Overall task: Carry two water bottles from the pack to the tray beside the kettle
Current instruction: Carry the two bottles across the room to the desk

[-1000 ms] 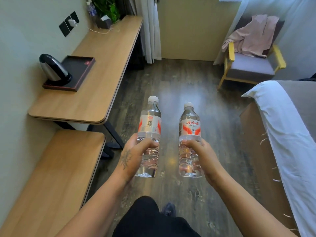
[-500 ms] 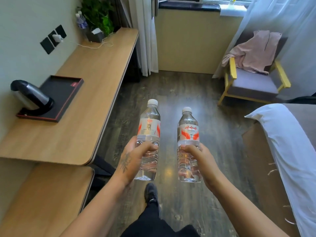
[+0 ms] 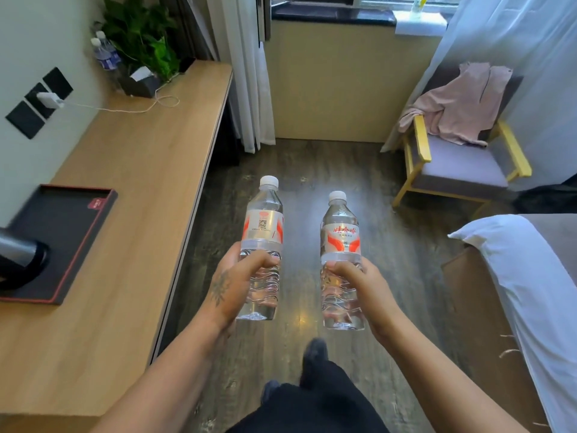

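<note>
My left hand (image 3: 232,282) grips a clear water bottle (image 3: 263,226) with a white cap and a red-and-white label, held upright over the floor. My right hand (image 3: 363,287) grips a second, matching water bottle (image 3: 341,232) just to its right, also upright. The black tray (image 3: 67,232) with a red edge lies on the wooden desk at the left, well left of both bottles. The dark kettle (image 3: 17,257) stands on the tray's near end, cut off by the frame's left edge.
The long wooden desk (image 3: 134,189) runs along the left wall, with a plant (image 3: 143,42), two small bottles, a tissue box and a charger cable at its far end. An armchair (image 3: 462,157) with a pink garment stands far right. A bed (image 3: 524,295) lies at right. Dark wood floor between.
I have walked forward along the desk: the tray and kettle slid closer and toward the left edge, the chair and window came nearer. Both hands still hold the bottles the same way.
</note>
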### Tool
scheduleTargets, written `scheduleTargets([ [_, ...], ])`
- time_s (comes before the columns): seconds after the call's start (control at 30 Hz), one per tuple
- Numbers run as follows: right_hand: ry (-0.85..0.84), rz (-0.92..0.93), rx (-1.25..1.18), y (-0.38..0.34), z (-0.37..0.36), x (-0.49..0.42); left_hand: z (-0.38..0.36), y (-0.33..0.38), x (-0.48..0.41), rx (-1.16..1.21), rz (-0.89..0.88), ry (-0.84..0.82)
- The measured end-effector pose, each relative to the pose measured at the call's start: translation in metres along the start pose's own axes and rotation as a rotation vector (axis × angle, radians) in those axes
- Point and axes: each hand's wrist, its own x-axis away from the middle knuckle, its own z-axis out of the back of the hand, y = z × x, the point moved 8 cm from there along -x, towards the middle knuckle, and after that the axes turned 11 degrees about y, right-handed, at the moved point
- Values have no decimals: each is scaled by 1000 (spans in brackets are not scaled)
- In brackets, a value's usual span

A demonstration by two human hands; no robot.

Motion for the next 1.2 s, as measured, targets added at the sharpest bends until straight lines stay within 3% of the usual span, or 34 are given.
scheduleTargets([
  [0.57, -133, -31, 28, -120, -33, -267, -91, 121, -220, 68, 20, 95],
  [1.2, -90, -35, 58, -208, -130, -394, -72, 208, -384, 100, 24, 92],
])
